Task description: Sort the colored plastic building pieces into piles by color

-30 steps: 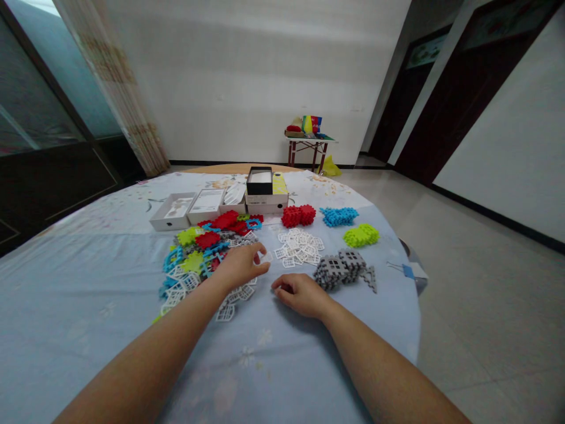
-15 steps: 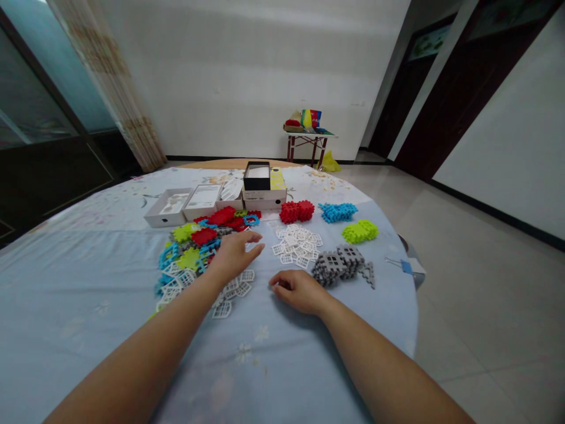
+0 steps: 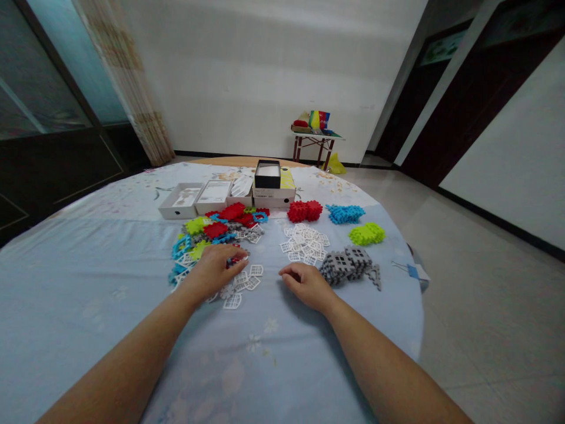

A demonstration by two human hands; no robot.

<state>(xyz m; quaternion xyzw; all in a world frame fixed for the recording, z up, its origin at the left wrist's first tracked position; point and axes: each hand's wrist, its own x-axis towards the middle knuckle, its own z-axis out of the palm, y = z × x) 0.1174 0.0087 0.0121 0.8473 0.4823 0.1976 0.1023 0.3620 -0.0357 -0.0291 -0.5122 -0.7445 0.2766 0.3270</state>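
My left hand (image 3: pixel 215 268) lies on the near edge of a mixed pile of red, green, blue, grey and white toy pieces (image 3: pixel 207 234). Its fingers are bent down and pressed together over small pieces; what they grip is hidden. Loose white grid pieces (image 3: pixel 242 284) lie just right of it. My right hand (image 3: pixel 307 283) rests on the light blue tablecloth (image 3: pixel 79 277) with its fingers curled under and nothing visible in it. It sits between a heap of white grid pieces (image 3: pixel 305 244) and a heap of grey pieces (image 3: pixel 349 265).
Sorted stacks stand farther back: red (image 3: pixel 302 211), blue (image 3: pixel 345 214), green (image 3: pixel 367 234). Open white boxes (image 3: pixel 185 200) and a black box (image 3: pixel 267 175) sit behind the piles. A binder clip (image 3: pixel 408 270) lies at the table's right edge. A small table (image 3: pixel 316 139) stands by the far wall.
My left hand held a white piece, reached forward with fingers apart, then pulled back left onto the mixed pile. The right hand stayed where it was. The view shifted slightly.
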